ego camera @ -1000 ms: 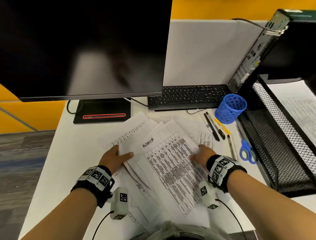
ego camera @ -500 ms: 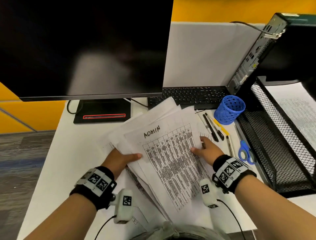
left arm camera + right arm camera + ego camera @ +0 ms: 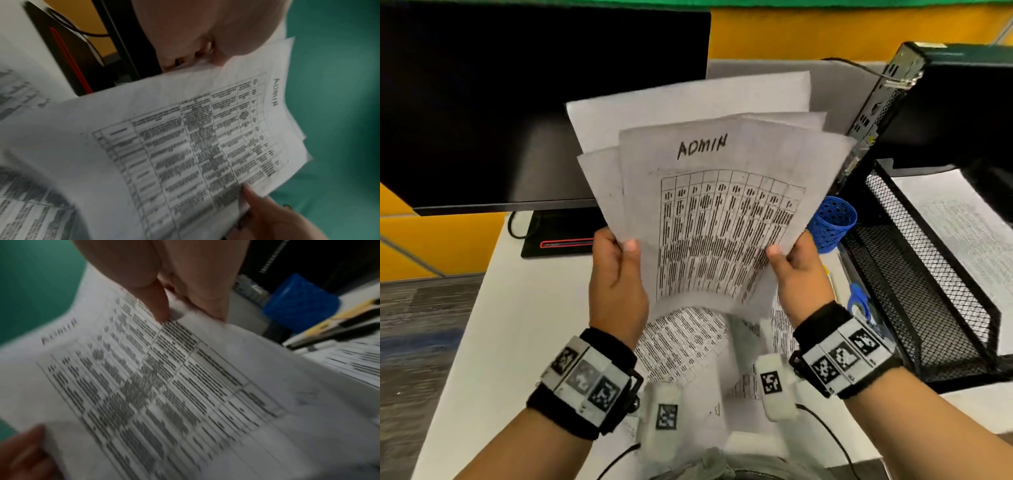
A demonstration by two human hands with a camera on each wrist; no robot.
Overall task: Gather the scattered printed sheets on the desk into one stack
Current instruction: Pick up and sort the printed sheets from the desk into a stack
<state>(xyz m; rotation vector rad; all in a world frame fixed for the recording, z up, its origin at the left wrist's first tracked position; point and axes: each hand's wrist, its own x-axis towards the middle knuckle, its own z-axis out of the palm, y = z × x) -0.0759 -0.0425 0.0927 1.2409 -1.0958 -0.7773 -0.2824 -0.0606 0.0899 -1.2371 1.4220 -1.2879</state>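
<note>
- The left hand (image 3: 616, 274) grips the left edge of the fanned printed sheets (image 3: 709, 192), thumb on the front.
- The sheets stand raised between both hands, "ADMIN" page foremost.
- The right hand (image 3: 799, 270) pinches their right edge; a blue mesh cup (image 3: 832, 222) sits just beyond it.

White desk (image 3: 493, 342) against a yellow wall (image 3: 808, 31); grey partition panel (image 3: 842, 89) at the desk's back edge; grey wood-look floor (image 3: 417, 329) left.
</note>
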